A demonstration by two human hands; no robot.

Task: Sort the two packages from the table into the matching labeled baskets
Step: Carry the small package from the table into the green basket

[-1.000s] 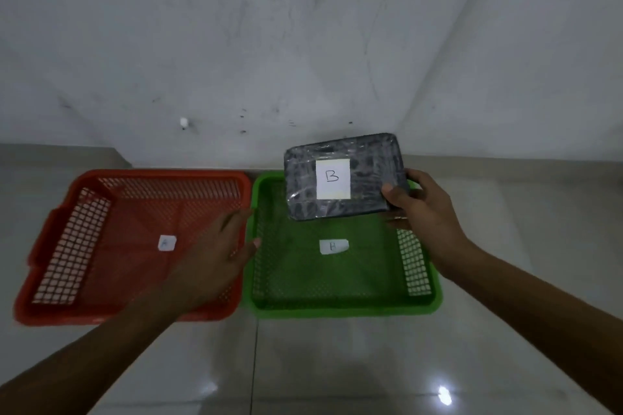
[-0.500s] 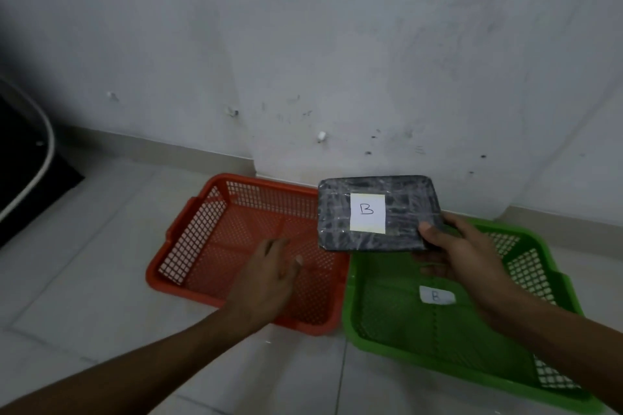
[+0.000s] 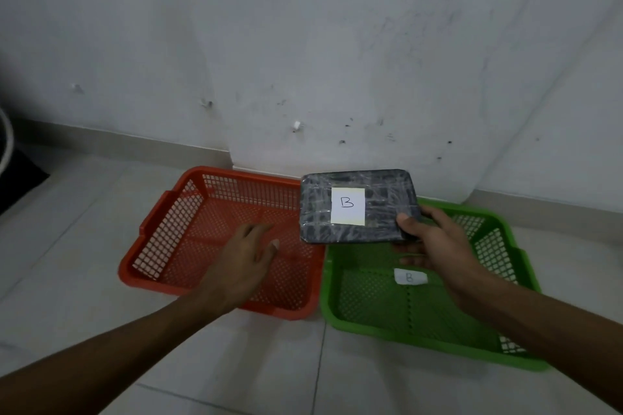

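While right hand [image 3: 435, 239] grasps package [image 3: 357, 207], released left hand [image 3: 242, 259] overhangs orange basket [image 3: 161, 236].

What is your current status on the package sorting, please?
Right hand gripping package marked B, held above the baskets. Left hand empty, over red basket. Green basket labeled B, nothing blocking it.

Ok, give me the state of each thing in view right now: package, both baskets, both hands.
Package: held in the air, B label facing up.
Green basket: empty, B tag on its floor.
Red basket: no package visible inside.
Right hand: gripping the package's corner.
Left hand: open, empty, over the red basket.
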